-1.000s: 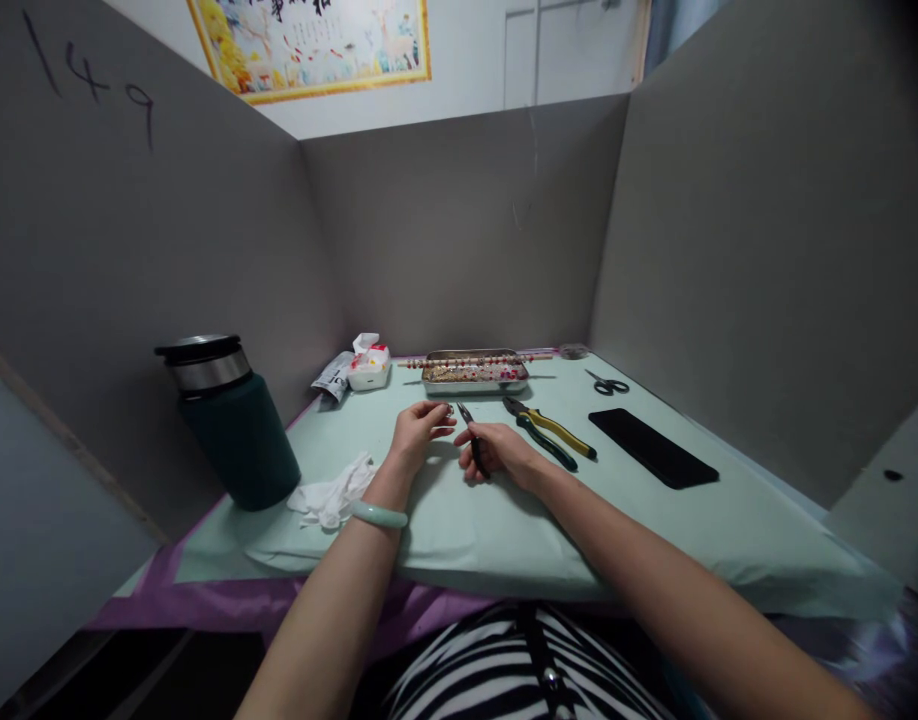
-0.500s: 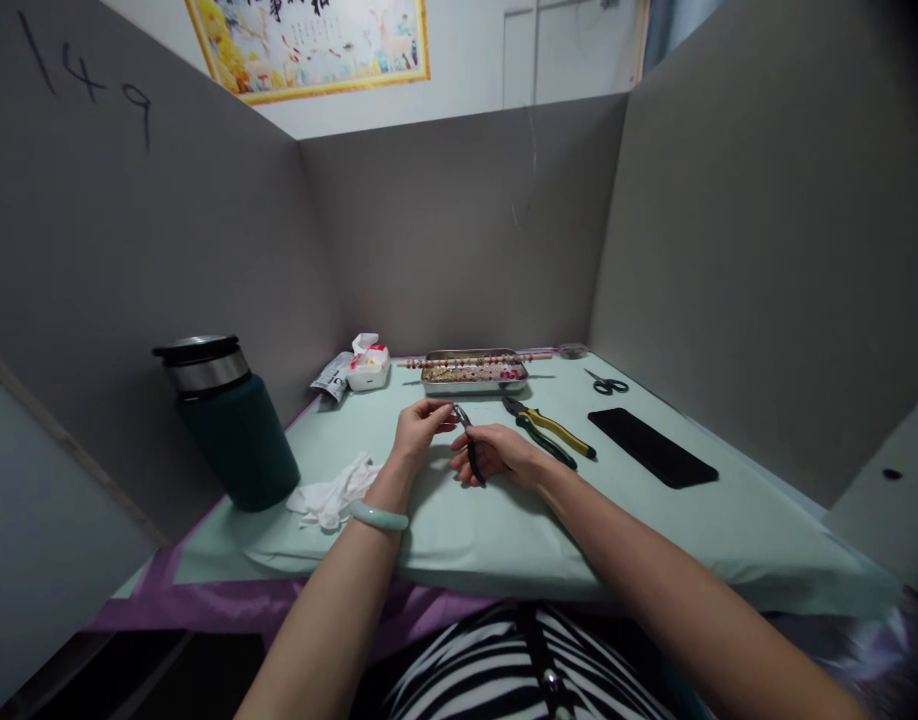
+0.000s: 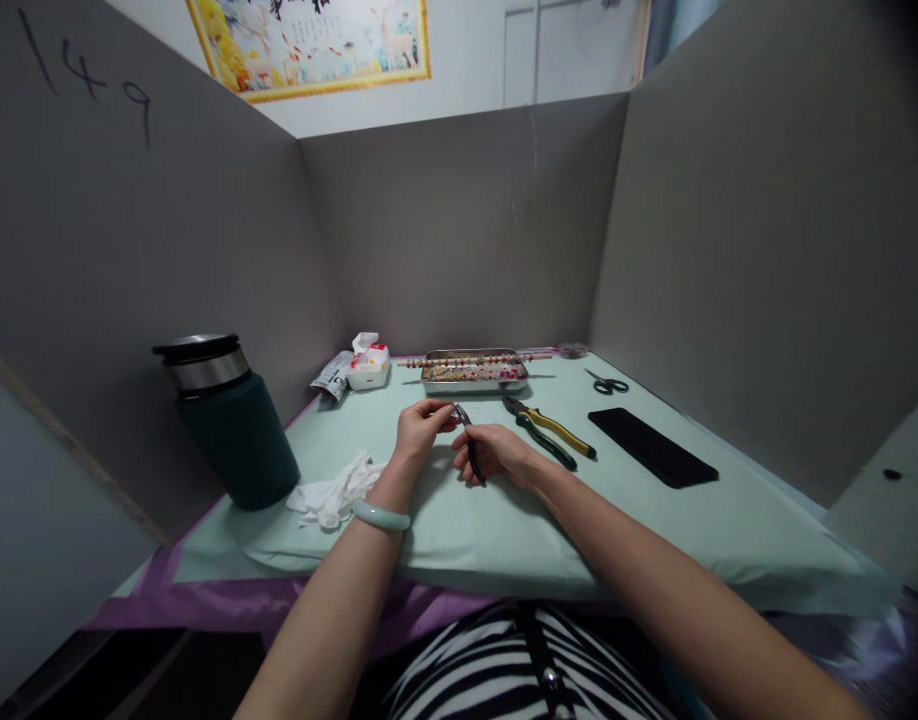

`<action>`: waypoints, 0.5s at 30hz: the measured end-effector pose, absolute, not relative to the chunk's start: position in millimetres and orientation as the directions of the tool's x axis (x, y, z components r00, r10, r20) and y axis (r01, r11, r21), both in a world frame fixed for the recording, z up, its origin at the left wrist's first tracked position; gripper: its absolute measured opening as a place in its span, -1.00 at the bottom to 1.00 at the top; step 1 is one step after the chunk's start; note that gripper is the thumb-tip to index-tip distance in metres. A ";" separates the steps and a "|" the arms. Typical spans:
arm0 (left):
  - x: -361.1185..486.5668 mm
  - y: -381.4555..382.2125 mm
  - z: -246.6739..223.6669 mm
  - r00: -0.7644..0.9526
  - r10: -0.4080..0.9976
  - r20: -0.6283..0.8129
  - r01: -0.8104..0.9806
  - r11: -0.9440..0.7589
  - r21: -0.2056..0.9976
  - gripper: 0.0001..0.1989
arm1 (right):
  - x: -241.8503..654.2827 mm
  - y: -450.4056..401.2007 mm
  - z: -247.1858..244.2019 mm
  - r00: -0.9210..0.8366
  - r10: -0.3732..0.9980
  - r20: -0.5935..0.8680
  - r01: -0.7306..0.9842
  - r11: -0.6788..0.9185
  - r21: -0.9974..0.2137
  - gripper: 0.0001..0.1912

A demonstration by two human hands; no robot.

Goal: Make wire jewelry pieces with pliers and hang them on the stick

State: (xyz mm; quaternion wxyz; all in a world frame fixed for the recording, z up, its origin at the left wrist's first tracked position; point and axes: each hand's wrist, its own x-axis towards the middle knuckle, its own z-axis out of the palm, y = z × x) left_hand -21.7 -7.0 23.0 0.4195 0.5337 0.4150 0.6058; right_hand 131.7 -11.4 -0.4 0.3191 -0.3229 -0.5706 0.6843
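Note:
Small dark-handled pliers [image 3: 474, 462] sit in my right hand [image 3: 500, 453], whose fingers are wrapped round the handles. The metal jaws point up and left, to the fingertips of my left hand [image 3: 420, 428]. Those fingertips are pinched together on something too small to make out at the jaws. Behind my hands stands a metal tray [image 3: 474, 387] of small red and gold beads, with beaded sticks lying across its top. Just right of my right hand lie larger pliers [image 3: 553, 432] with green and yellow handles.
A dark green bottle [image 3: 238, 440] stands at the left, beside a crumpled white tissue [image 3: 335, 492]. A white box [image 3: 369, 372] and a packet [image 3: 331, 378] are at the back left. Scissors [image 3: 607, 384] and a black phone [image 3: 652, 447] lie right. Grey panels [image 3: 466, 230] surround the table.
Both hands have shifted very slightly, and the small pliers' handles look a little closer together. Nothing else has visibly moved.

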 end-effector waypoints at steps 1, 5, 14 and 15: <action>-21.4 -6.9 22.8 -0.085 0.951 0.298 -0.062 -0.304 0.951 -0.71 | 131.9 -11.7 -0.2 -0.588 0.805 -0.079 -0.068 -0.146 -0.987 -0.68; -20.7 -7.0 23.0 -0.105 0.949 0.298 -0.060 -0.305 0.950 -0.71 | 132.9 -12.3 0.9 -0.601 0.796 -0.079 -0.067 -0.149 -0.987 -0.68; -20.4 -6.2 21.8 -0.104 0.943 0.317 -0.048 -0.324 0.945 -0.73 | 132.1 -14.0 3.9 -0.591 0.801 -0.096 -0.062 -0.163 -0.985 -0.70; -20.4 -5.6 21.3 -0.105 0.942 0.319 -0.046 -0.325 0.944 -0.73 | 132.0 -14.3 4.0 -0.590 0.802 -0.097 -0.062 -0.165 -0.984 -0.70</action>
